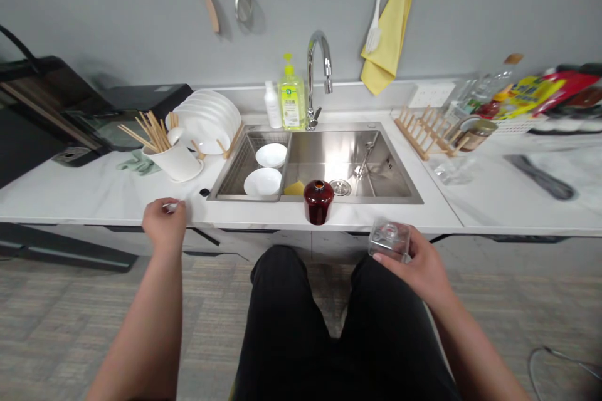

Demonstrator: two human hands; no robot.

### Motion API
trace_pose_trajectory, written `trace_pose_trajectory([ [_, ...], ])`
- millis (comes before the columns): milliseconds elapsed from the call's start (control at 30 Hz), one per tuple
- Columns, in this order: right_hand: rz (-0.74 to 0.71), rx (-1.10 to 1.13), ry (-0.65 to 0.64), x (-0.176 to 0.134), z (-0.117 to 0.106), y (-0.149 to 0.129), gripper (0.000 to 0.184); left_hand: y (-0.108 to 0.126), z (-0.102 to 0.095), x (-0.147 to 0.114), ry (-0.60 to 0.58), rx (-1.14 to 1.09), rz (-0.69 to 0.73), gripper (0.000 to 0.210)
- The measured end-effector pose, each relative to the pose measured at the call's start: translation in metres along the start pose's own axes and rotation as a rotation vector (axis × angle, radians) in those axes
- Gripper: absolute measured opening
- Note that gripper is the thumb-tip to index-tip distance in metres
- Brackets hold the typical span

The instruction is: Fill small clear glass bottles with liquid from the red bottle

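Note:
My left hand [164, 224] is closed above the counter's front edge, at the left. A small white item [171, 206] shows between its fingers, too little of it to name. My right hand [426, 266] grips a clear plastic box [389, 239] in front of the counter edge. Something rounded with a reddish spot shows through the box's top. Between the hands, a dark red glass bottle [318, 205] with a narrow open neck stands upright at the sink's front rim, touched by neither hand.
The steel sink [399, 169] holds two white bowls [263, 182] in its left basket and a yellow sponge [294, 188]. A chrome faucet [310, 84], green soap bottle [292, 100], chopstick holder [176, 161], plates [207, 116] and wooden rack [427, 135] stand around it.

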State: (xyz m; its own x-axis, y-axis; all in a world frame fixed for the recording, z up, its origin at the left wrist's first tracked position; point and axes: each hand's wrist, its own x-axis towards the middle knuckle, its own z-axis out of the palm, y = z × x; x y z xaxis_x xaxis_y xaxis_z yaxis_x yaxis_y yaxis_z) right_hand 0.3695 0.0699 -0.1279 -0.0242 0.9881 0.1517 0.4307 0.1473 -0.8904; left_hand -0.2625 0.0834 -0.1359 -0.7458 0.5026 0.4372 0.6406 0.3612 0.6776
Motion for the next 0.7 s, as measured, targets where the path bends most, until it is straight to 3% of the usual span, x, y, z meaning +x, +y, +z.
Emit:
trace_pose_trajectory([
  [267,0.04,0.026,0.026,-0.001,-0.005,-0.001,0.061,-0.003,0.024,0.001,-0.098,0.099,0.24,0.026],
  [567,0.052,0.058,0.027,-0.001,-0.004,0.012,0.067,-0.016,0.021,0.007,-0.208,0.086,0.343,0.036],
  [700,0.033,0.112,0.0,-0.006,-0.006,0.009,0.066,0.001,0.014,-0.017,-0.16,0.003,0.381,0.043],
])
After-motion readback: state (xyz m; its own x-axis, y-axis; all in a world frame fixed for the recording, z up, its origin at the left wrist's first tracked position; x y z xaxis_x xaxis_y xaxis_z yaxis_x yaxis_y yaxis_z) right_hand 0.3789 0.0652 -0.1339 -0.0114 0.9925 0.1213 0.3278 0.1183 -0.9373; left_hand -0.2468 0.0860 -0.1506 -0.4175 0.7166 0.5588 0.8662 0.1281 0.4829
